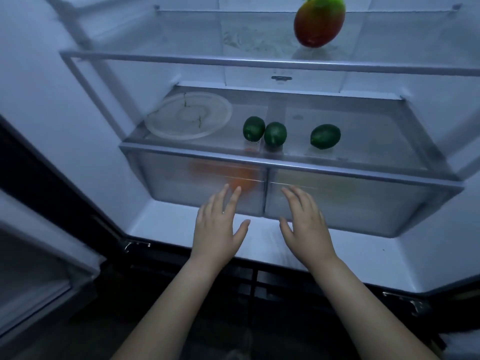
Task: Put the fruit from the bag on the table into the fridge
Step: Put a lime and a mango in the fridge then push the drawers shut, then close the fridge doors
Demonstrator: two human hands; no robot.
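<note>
Three limes [275,133] are sitting on the fridge's lower shelf [285,162], a mango [319,20] on the shelf above, all beyond and higher than both hands. Left hand [220,227] and right hand [305,223] are hovering spread and empty before the drawers [345,203], roughly equally near.

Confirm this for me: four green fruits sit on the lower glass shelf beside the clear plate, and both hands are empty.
Not quite. The head view shows three green fruits on the lower glass shelf beside the clear plate. The left hand and right hand are empty.
</note>
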